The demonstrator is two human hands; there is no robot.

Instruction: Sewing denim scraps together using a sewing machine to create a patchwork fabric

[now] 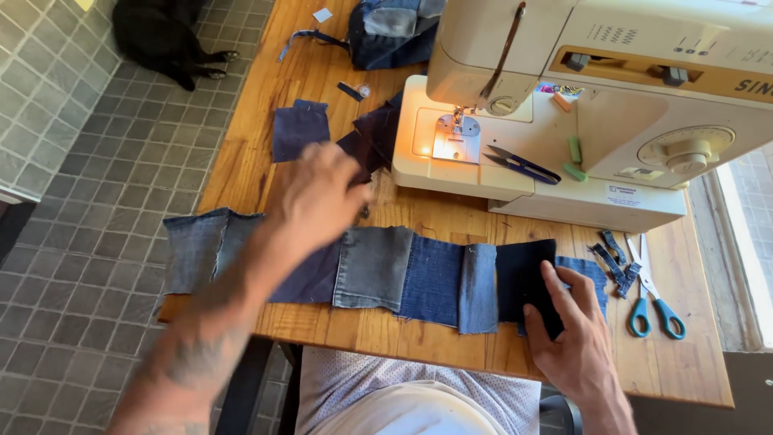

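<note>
I find the scene brightly lit by daylight. The sewing machine [596, 105] is my landmark: its own small lamp throws a warm glow on the plate under the needle, and its cream top is nearly washed out. Right of it, a pale strip is overexposed. Left of it, my left hand [318, 197] is motion-blurred. The bench [322, 80] reads sharp, with soft shadows.

Denim strip [386, 270] along desk [684, 370] front edge: patches mid-blue, grey, indigo, near-black. Sewing machine [612, 105] cream w/ yellowish lit bed. Scissors [654, 302] by right edge: teal handles. Desk warm honey wood. Floor [88, 201] grey tile grid. Far-left corner: black animal [165, 36], prob. a dog.
</note>
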